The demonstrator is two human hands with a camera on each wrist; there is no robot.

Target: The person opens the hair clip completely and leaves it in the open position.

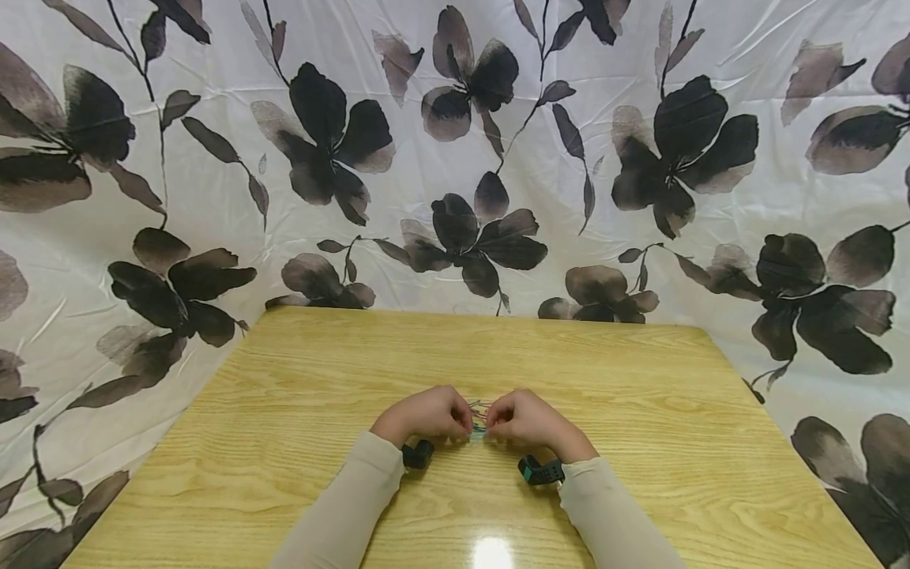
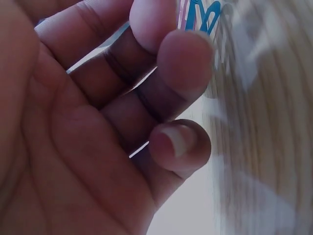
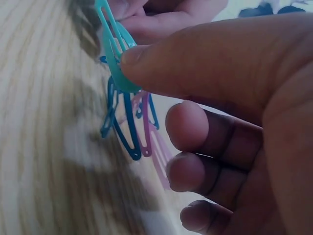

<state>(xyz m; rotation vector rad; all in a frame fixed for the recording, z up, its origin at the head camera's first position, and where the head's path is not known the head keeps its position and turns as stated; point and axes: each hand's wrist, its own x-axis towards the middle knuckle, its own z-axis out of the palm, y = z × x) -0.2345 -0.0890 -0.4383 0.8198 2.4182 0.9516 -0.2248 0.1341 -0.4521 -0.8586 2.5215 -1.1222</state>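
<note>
A teal snap hair clip (image 3: 115, 54) spans the small gap between my two hands, just above the table. My right hand (image 1: 529, 423) pinches its wide end, the thumb pressed on the clip's face. At the narrow end, the fingertips of my left hand (image 1: 430, 415) grip it from the other side. Beneath and behind it several more hair clips, blue and pink, gather in a loose bunch; a blue clip (image 3: 128, 128) and a pink clip (image 3: 145, 125) show in the right wrist view. In the left wrist view, blue clips (image 2: 211, 17) peek out past my curled fingers.
The wood-grain table (image 1: 341, 356) stretches out around both hands. Behind it and along both sides hangs a white cloth (image 1: 554, 261) with dark flowers. A dark camera strap (image 1: 542, 471) sits on the right wrist, and another camera (image 1: 418, 454) on the left.
</note>
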